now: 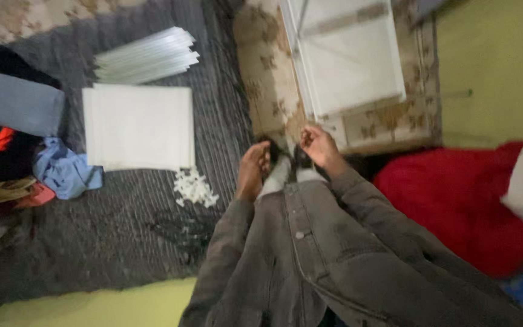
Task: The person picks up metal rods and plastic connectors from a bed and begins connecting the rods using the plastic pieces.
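Our left hand [253,169] and right hand [317,144], fingers curled, each pinch a small dark piece [286,158] just below the white panel [349,57]. Left of it: stacked white sheets [138,127], loose white clips [195,188].

Stack of flat panels [138,127] lies left on the blanket [92,242], bundle of rods [146,56] far of it, small connectors [194,188] near-right of it. Clothes pile [16,142] far left. Framed panel [349,54] far right; both hands [286,158] just near it.
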